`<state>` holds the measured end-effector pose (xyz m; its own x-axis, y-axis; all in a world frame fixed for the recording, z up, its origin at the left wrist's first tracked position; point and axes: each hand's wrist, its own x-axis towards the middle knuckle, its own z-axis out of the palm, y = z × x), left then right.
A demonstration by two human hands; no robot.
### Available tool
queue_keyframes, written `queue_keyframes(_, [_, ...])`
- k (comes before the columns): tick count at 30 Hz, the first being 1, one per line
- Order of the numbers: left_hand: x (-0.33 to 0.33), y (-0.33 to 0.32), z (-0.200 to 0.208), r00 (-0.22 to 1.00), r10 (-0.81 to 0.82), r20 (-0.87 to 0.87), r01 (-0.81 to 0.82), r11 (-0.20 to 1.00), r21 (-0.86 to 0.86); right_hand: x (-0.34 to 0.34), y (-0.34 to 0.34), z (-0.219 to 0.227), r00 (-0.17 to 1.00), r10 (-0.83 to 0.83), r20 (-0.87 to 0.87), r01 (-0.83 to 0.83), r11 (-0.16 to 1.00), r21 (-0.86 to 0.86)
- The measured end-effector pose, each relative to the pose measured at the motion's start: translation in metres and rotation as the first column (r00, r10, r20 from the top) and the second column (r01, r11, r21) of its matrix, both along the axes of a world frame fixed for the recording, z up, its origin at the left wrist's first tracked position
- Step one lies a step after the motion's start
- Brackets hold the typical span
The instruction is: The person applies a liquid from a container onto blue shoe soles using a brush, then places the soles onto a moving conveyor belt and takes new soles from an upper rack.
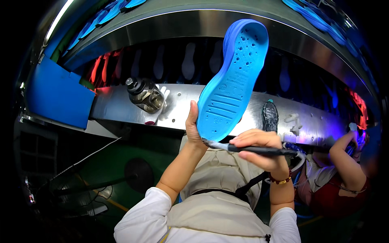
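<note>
A long blue foam-like shoe sole (233, 87) is extending beyond the left hand (194, 131), which is clasping its lower end, apparently freeing its face; the right hand (265, 141) is pinching a slim black-handled brush (259, 150) beside that grip (contact is unclear).

Shoe sole (233, 97): moulded foam- or rubber-like, satin-matt, part pitted, part ridged. Brush hdl (259, 150): smooth, plastic-look. Worktop (184, 109): metal, smooth, shiny w/ soft glare. Bottle (146, 97): glossy, see-thru; glass or plastic, can't tell. Apron (216, 212): matt cloth, creased. Sleeves (150, 212): matt cloth. Bracelet (281, 181): glossy beads.
</note>
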<state>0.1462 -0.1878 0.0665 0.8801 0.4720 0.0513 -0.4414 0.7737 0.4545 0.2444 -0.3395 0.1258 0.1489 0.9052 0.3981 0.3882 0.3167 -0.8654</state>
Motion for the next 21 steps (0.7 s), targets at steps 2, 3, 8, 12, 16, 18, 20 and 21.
queue_keyframes(2, [-0.001, 0.002, 0.005, 1.000, -0.008, 0.030, 0.009, 1.000, -0.021, 0.003, -0.002, 0.001, 0.940, -0.141, -0.311, 0.122, 0.989, -0.080])
queue_keyframes(3, [0.001, 0.005, 0.007, 0.997, -0.056, 0.054, 0.058, 0.998, -0.024, 0.007, 0.003, 0.000, 0.985, -0.131, -0.113, 0.129, 0.991, -0.024])
queue_keyframes(8, [-0.002, 0.014, 0.010, 0.976, -0.183, 0.120, 0.187, 0.982, -0.023, -0.003, 0.002, 0.016, 0.980, 0.196, 0.024, -0.196, 0.980, -0.029])
queue_keyframes(12, [-0.007, 0.018, 0.022, 0.906, -0.405, -0.122, 0.391, 0.912, -0.125, 0.017, -0.003, 0.017, 0.984, 0.013, 0.180, -0.001, 0.998, -0.070])
queue_keyframes(16, [-0.014, 0.022, 0.029, 0.771, -0.487, -0.410, 0.544, 0.839, 0.027, 0.022, -0.010, 0.026, 0.910, 0.372, 0.183, -0.309, 0.903, -0.299])
queue_keyframes(18, [-0.016, 0.023, 0.037, 0.734, -0.525, -0.430, 0.580, 0.814, -0.004, 0.028, -0.011, 0.029, 0.950, 0.308, 0.048, -0.285, 0.921, -0.266])
queue_keyframes(20, [-0.015, 0.019, 0.042, 0.698, -0.559, -0.447, 0.614, 0.789, -0.029, 0.031, -0.015, 0.019, 0.975, 0.214, 0.052, -0.200, 0.961, -0.191])
queue_keyframes(21, [-0.015, 0.017, 0.044, 0.686, -0.537, -0.491, 0.624, 0.781, 0.016, 0.030, -0.016, 0.017, 0.959, 0.271, 0.083, -0.244, 0.938, -0.245])
